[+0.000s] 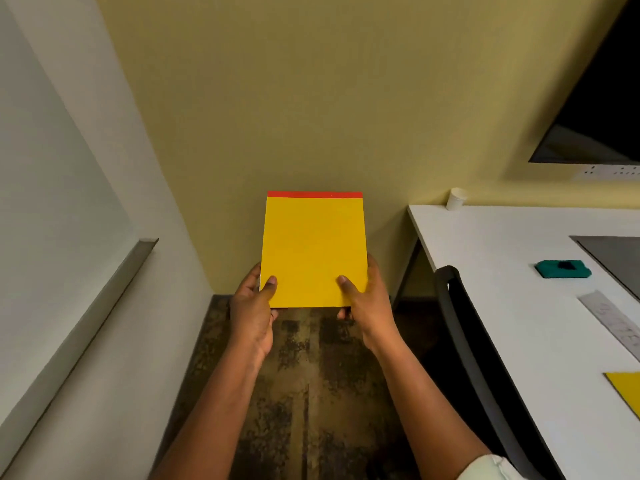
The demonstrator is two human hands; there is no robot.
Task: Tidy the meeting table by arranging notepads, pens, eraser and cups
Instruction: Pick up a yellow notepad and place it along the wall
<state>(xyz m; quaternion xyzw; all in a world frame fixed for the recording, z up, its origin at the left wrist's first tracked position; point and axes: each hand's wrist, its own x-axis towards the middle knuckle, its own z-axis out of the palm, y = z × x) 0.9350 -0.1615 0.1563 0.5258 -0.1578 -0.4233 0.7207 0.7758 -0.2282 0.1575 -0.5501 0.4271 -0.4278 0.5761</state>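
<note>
I hold a yellow notepad (313, 244) with a red top strip out in front of me, over the carpet and away from the table. My left hand (254, 306) grips its lower left corner and my right hand (363, 299) grips its lower right corner, thumbs on the cover. On the white meeting table (502, 289) at the right lie a green eraser (562, 269), a grey ruler (613, 320) and the corner of a second yellow notepad (625, 389). A white paper cup (455, 199) stands at the table's far corner.
A black chair back (464, 341) is pushed against the table's left edge. A whiteboard with a metal tray (104, 306) lines the left wall. A dark screen (595, 109) hangs on the yellow wall, and a grey panel (616, 258) is set in the tabletop.
</note>
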